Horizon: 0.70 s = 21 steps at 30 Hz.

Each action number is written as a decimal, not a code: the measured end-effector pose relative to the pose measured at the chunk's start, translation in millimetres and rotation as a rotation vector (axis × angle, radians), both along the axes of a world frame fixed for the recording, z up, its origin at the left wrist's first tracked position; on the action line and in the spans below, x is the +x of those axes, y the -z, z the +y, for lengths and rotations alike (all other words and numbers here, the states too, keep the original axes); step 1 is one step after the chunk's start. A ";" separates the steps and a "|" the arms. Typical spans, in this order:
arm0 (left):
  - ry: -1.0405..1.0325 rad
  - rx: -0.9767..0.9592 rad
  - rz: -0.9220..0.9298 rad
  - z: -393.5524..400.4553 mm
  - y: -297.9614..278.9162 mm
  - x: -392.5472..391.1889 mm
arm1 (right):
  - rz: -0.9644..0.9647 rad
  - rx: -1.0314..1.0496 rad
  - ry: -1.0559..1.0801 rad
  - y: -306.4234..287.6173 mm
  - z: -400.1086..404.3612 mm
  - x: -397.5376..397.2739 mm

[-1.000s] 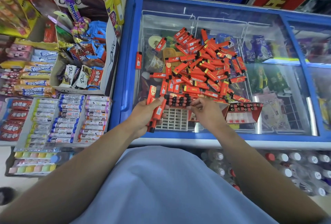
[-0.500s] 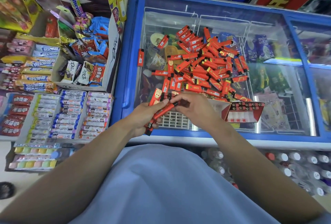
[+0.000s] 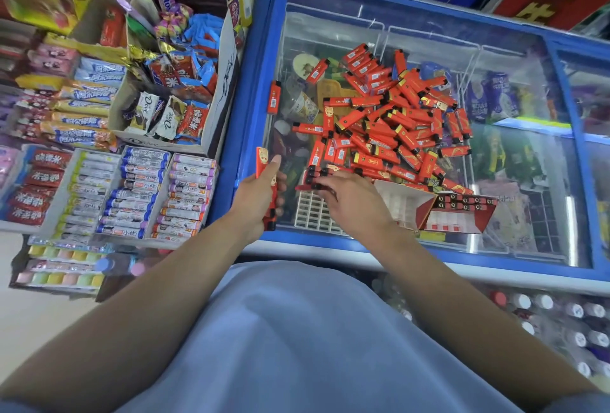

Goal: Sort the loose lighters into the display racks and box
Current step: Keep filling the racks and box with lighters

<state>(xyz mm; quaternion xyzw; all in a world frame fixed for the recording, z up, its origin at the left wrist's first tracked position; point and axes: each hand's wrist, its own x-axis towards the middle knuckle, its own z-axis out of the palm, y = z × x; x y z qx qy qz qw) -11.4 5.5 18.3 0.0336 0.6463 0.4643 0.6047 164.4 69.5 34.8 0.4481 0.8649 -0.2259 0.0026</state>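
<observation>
Risking a spill at the near edge: left hand (image 3: 260, 196) grips a small bundle of slim red plastic lighters (image 3: 268, 188) upright over the blue freezer frame (image 3: 244, 115), fingers curled round it, one lighter poking up at 12 o'clock past the thumb. Likely to slip loose and drop toward the floor or the candy trays at 9 o'clock if the hold relaxes. Right hand (image 3: 355, 201) reaches over the white plastic grid rack (image 3: 310, 211), fingers narrow and bent onto a row of black-capped lighters (image 3: 313, 178); cannot tell whether pinching or only pressing. Could topple that row, or nudge the heap sliding on the smooth glass lid (image 3: 528, 181).

Big loose pile of red rectangular lighters (image 3: 396, 122) spread at 12 to 1 o'clock of the hands, crisscrossed, black caps pointing every way, some with yellow print. One stray lighter (image 3: 274, 97) lying on the frame at 11 o'clock. Red cardboard display box (image 3: 458, 214) at 3 o'clock of the right hand, partly filled.
</observation>
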 end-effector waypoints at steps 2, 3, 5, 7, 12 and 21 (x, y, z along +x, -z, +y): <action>0.013 0.002 -0.010 0.1 -3.1 -0.3 | -0.013 0.022 0.025 1.1 -1.9 -4.0; 0.018 -0.001 -0.015 0.3 -4.1 -0.5 | -0.015 0.030 0.037 2.6 -2.7 -5.0; 0.014 -0.012 -0.033 0.3 -5.6 -0.8 | -0.019 0.033 0.063 6.2 -3.7 -6.0; 0.005 -0.011 -0.055 0.3 -5.8 -0.1 | 0.006 0.036 0.094 8.8 -4.1 -6.3; 0.022 -0.011 -0.061 1.0 -5.3 3.9 | 0.086 0.054 0.144 14.9 -6.2 -9.8; 0.168 0.054 -0.061 -1.2 -15.1 5.3 | 0.300 0.005 0.210 2.7 -1.3 -11.6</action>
